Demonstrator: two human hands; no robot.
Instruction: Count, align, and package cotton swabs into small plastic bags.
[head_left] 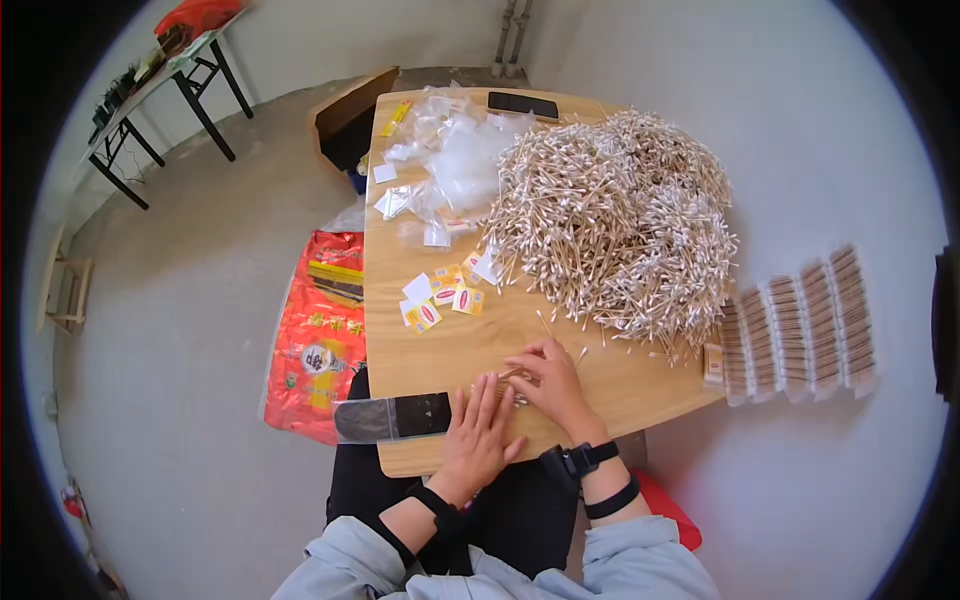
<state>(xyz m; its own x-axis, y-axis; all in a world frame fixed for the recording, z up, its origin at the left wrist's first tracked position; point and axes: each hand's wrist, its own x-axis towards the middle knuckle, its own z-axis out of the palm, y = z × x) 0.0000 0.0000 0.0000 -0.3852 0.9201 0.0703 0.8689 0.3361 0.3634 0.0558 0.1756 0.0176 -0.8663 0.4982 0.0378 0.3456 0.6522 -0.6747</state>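
Now left hand (478, 432) flat, fingers spread, on small swab bundle (507, 381) – right hand (553, 385) cupped over it from 3 o'clock; big swab heap (620, 215) at 1 o'clock.

We see small yellow-and-red labels (445, 298) on the worktop (450, 350), beside clear plastic bags (450, 150). A dark phone (522, 104) lies at the far edge. A red-orange sack (322, 330) rests on the floor, and packed rows (800, 325) sit at right.

Bare table (620, 385) nearby; swab heap (615, 215) blocks the far side
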